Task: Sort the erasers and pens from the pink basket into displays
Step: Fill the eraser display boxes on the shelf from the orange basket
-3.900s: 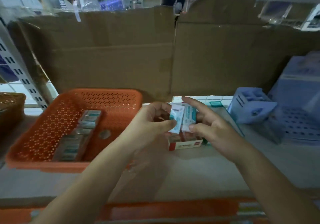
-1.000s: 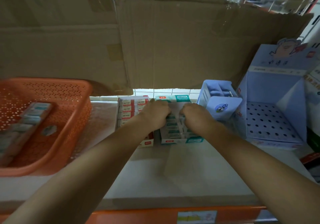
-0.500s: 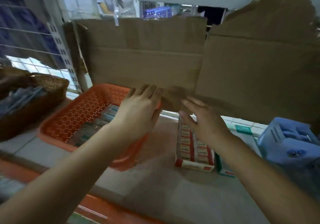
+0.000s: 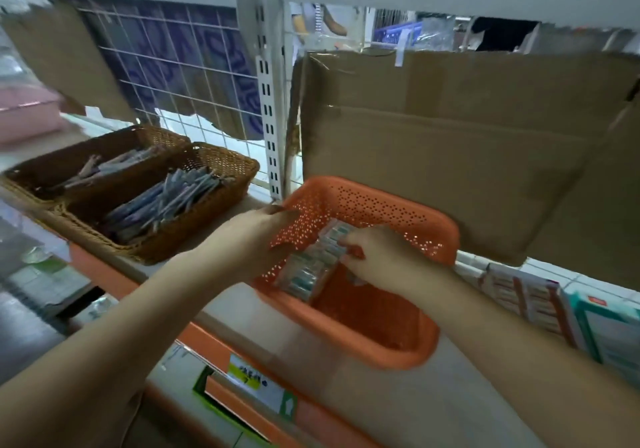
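Brown cardboard [image 4: 450, 170] stands at the back of a shop shelf [image 4: 433, 406], and both hands are at the orange-pink basket [image 4: 381, 205] in front of it.

The left hand [image 4: 256, 236] holds the basket by its left side. Its fingers are bent over the rim and some of the holey wall sits in front of the palm. The right hand [image 4: 377, 257] is down inside the basket. Its fingers are curled onto a row of wrapped erasers [image 4: 311, 267], at the far end of the row. The picture is blurry there, so how many it has hold of is hard to tell.

The erasers lie on the basket floor between the two hands. They run from the right fingertips back toward the person. The part of the basket under the right wrist is bare orange.

Out past the left hand are two brown woven baskets, a near one [image 4: 194, 236] and a far one [image 4: 69, 163]. Pens [image 4: 166, 201] lie piled in them. Behind them is a wire grid [image 4: 190, 76], and a white post [image 4: 268, 101] with slots stands just behind the left fingertips.

On the other side, past the right arm, a display box with red stripes [image 4: 526, 298] sits on the shelf. A teal display box [image 4: 609, 329] stands just beside it, farther from the hand.
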